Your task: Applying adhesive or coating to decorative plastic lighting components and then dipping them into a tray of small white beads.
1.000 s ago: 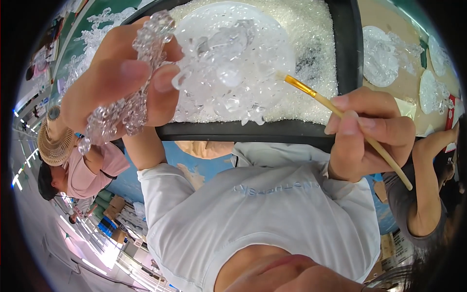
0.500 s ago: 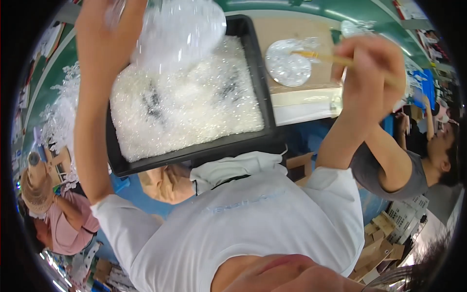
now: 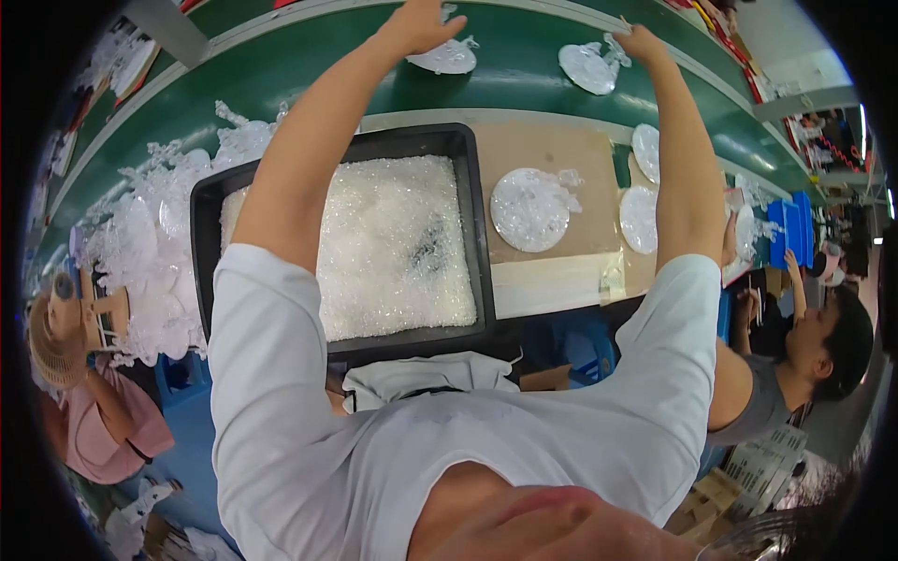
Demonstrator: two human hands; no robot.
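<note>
Clear plastic pieces (image 3: 447, 58) and (image 3: 589, 67) lie under both outstretched hands; grips too small to tell.

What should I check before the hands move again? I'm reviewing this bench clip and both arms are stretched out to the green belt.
1. Left hand on the clear round plastic piece on the green conveyor belt: ok, touching it.
2. Right hand beside the second clear round piece: ok.
3. Thin stick in the right hand: cannot tell, only a tip shows.
4. Black tray of clear beads flat on the bench: ok.
5. Clear disc on brown cardboard: ok, lying flat.
</note>
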